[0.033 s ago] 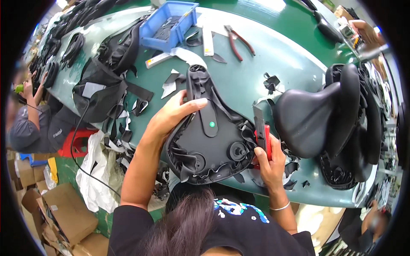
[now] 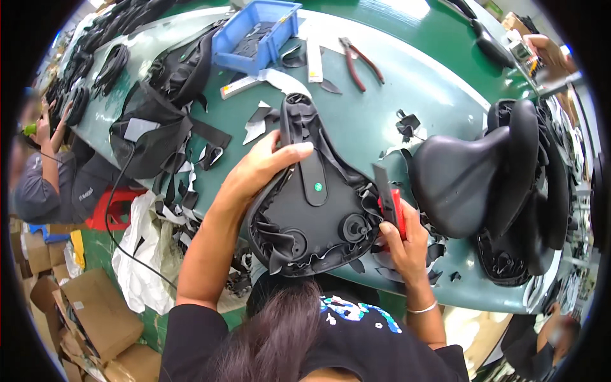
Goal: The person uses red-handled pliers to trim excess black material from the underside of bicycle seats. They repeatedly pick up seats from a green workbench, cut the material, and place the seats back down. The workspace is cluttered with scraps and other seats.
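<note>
Black upturned bicycle saddle (image 2: 312, 204), stiff-shelled, floppy-edged, pinned by left hand (image 2: 264, 167) near the worktop's front edge; right hand (image 2: 402, 237) clamps red-handled knife (image 2: 389, 200).

the near rim of the upturned saddle (image 2: 312, 210) is hidden behind the person's own dark hair (image 2: 280, 331). the cutter (image 2: 389, 202) shows only its upper part; its handle is buried in the right hand (image 2: 404, 239). the left hand (image 2: 261, 169) covers the saddle's left edge. contents of the blue bin (image 2: 254, 32) are too small to tell (dark bits only).
</note>
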Demonstrator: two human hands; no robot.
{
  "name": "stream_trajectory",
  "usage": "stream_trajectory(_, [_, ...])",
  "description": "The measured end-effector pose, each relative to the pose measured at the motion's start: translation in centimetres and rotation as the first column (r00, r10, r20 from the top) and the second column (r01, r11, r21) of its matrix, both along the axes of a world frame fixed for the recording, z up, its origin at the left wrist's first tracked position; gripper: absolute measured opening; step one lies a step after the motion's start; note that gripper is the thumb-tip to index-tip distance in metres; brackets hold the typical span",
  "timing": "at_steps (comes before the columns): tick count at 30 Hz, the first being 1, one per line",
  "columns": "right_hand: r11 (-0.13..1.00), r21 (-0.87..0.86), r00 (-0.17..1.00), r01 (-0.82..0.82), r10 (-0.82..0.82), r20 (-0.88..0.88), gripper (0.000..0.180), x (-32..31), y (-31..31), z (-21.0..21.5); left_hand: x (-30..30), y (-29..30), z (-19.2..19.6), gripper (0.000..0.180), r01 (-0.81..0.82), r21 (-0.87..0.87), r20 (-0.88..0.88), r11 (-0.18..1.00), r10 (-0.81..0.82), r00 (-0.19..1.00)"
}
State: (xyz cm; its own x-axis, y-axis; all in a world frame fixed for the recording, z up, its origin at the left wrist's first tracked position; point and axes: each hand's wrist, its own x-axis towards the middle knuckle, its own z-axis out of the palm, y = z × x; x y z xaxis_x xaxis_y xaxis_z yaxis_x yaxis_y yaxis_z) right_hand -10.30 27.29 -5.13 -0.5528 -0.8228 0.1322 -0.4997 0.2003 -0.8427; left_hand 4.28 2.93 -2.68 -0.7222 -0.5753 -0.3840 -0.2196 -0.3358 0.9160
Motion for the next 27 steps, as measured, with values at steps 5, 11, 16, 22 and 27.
stream_trajectory(5, [0.935,0.088,0.789,-0.343,0.337,-0.513,0.052,-4.8,-0.5,3.9,-1.4,-3.5,3.0,0.045,0.225,-0.054,0.082,0.973,-0.22,0.972])
stream_trajectory(11, [0.863,0.367,0.615,-0.348,0.505,-0.606,0.051,-5.6,-2.5,6.0,-4.0,-4.3,3.3,0.047,0.318,-0.311,0.272,0.896,-0.237,0.933])
stream_trajectory(16, [0.897,0.208,0.74,-0.39,0.44,-0.508,0.056,-5.6,-1.8,6.1,-4.2,-4.6,2.7,0.047,0.337,-0.273,0.258,0.901,-0.269,0.928])
stream_trajectory(22, [0.86,0.395,0.665,-0.323,0.503,-0.552,0.058,-4.0,-1.5,5.3,-3.7,-5.2,1.9,0.043,0.367,-0.295,0.228,0.882,-0.308,0.924])
stream_trajectory(27, [0.914,0.382,0.896,-0.137,0.278,-0.345,0.065,2.8,2.1,3.0,-0.3,-2.6,1.9,0.032,0.059,-0.23,0.165,0.972,-0.02,0.986])
